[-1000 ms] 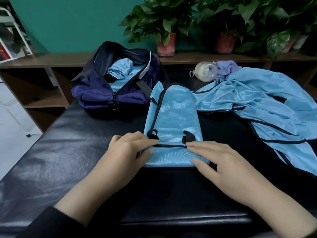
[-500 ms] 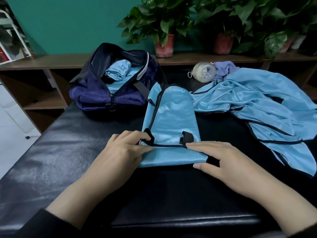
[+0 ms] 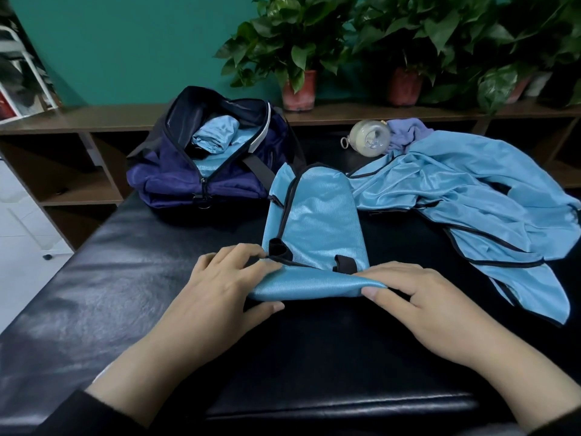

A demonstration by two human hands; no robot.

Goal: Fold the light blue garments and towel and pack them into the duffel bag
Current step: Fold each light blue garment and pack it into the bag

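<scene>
Pinching near hem of blue garment (image 3: 317,228) w/ both hands | left hand (image 3: 229,287) grips | right hand (image 3: 418,297) grips | duffel bag (image 3: 207,180) unzipped

Soft, dim indoor light is falling from the left, glaring pale across the glossy black tabletop (image 3: 94,297). Wide-angle distortion is bending the shelf (image 3: 78,121) edges; corners are darkening.

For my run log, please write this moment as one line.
step: folding | left hand: grips near edge of light blue garment | right hand: grips same edge | duffel bag: open, blue items inside
</scene>
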